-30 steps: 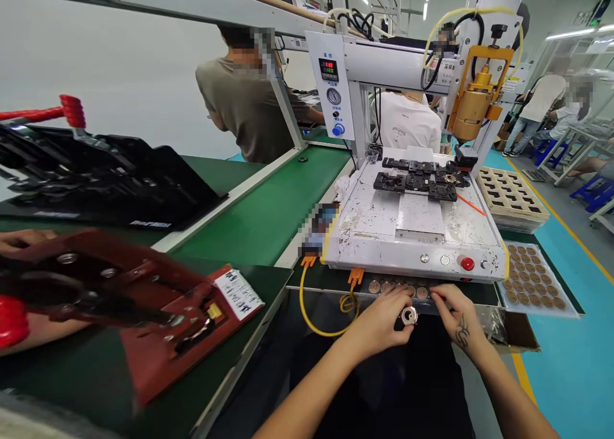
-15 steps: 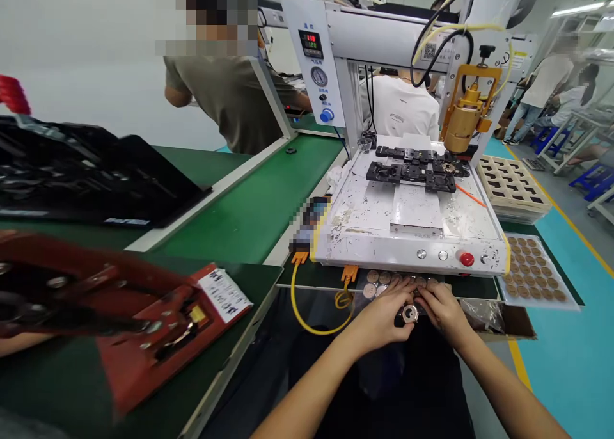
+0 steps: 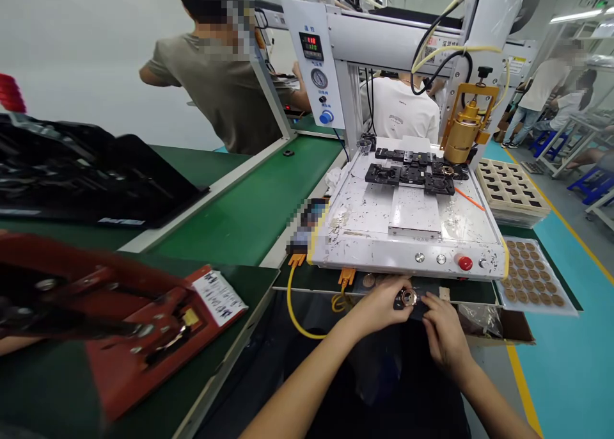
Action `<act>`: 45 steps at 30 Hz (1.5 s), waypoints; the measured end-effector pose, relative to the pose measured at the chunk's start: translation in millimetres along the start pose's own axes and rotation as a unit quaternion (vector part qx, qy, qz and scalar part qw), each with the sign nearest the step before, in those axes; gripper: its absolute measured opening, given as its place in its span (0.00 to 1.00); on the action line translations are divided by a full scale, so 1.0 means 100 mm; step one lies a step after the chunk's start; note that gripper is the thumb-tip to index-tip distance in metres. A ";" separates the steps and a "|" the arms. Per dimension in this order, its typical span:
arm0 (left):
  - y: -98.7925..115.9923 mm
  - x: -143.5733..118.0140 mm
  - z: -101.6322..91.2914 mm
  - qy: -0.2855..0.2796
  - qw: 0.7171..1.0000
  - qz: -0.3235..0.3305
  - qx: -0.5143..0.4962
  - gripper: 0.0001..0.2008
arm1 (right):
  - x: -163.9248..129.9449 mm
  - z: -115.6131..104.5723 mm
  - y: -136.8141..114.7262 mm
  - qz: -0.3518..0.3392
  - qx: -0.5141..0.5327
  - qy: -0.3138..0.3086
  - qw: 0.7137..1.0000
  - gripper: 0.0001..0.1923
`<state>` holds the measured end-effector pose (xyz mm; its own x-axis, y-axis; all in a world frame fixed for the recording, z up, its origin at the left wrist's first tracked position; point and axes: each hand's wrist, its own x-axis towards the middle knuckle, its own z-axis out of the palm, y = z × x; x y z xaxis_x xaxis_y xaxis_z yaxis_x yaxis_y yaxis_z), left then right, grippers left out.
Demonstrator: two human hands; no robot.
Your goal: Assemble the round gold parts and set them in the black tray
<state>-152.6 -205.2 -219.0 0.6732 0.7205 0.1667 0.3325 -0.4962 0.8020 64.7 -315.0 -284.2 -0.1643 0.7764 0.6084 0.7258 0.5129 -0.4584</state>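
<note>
Head view: the left hand [image 3: 387, 303] pinches a ring [image 3: 408, 297] just in front of the machine [image 3: 359, 247]. The right hand [image 3: 444, 329] is there too, fingers bent; I cannot tell if they grip anything. Discs [image 3: 535, 275] lie beside the machine.

Cool, even light fell from ceiling tubes [image 3: 575, 16], high up and well beyond the fingers [image 3: 434, 303] to the right. I saw the white machine [image 3: 359, 212] just past them gleam pale, and glints on the clear plastic [image 3: 482, 319] at their right. Below them, dark clothing [image 3: 407, 388] swallowed detail. Far left, the red press [image 3: 119, 368] looked blurred and stretched; nearer, mosaic squares [image 3: 307, 228] broke up the view.
</note>
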 end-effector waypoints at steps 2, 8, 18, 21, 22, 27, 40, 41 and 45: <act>0.02 0.03 -0.03 0.008 1.000 -0.001 -0.004 0.14 | 0.12 0.05 0.04 0.030 0.009 0.000 1.000 0.11; 0.15 -0.20 -0.14 0.057 0.997 -0.032 -0.037 0.17 | 0.30 0.04 0.05 0.108 0.067 0.036 0.991 0.09; 0.54 -0.57 0.00 0.122 0.840 -0.174 -0.499 0.22 | 0.73 -0.51 -0.51 0.276 0.270 -0.068 0.920 0.15; 0.63 -0.65 0.00 0.132 0.786 -0.202 -0.569 0.26 | 0.84 -0.58 -0.65 0.285 0.356 -0.108 0.884 0.15; 0.65 -0.68 -0.02 0.134 0.775 -0.210 -0.580 0.27 | 0.86 -0.60 -0.68 0.277 0.366 -0.106 0.882 0.15; 0.73 -0.81 -0.10 0.154 0.748 -0.240 -0.600 0.28 | 0.92 -0.62 -0.77 0.282 0.396 -0.131 0.864 0.16; 0.86 -1.01 -0.12 0.199 0.756 -0.189 -0.595 0.26 | 0.86 -0.55 -0.75 0.397 0.485 -0.140 0.767 0.16; 0.86 -1.02 -0.11 0.200 0.754 -0.188 -0.596 0.26 | 0.86 -0.55 -0.76 0.397 0.493 -0.146 0.760 0.15; 0.87 -1.05 -0.08 0.202 0.747 -0.182 -0.607 0.26 | 0.86 -0.55 -0.83 0.415 0.533 -0.177 0.716 0.17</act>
<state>-199.8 -319.4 -162.1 0.3487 0.9094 -0.2266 -0.5634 0.3966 0.7248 27.4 -310.6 -158.2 -0.2685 0.9231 -0.2754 -0.2186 -0.3368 -0.9158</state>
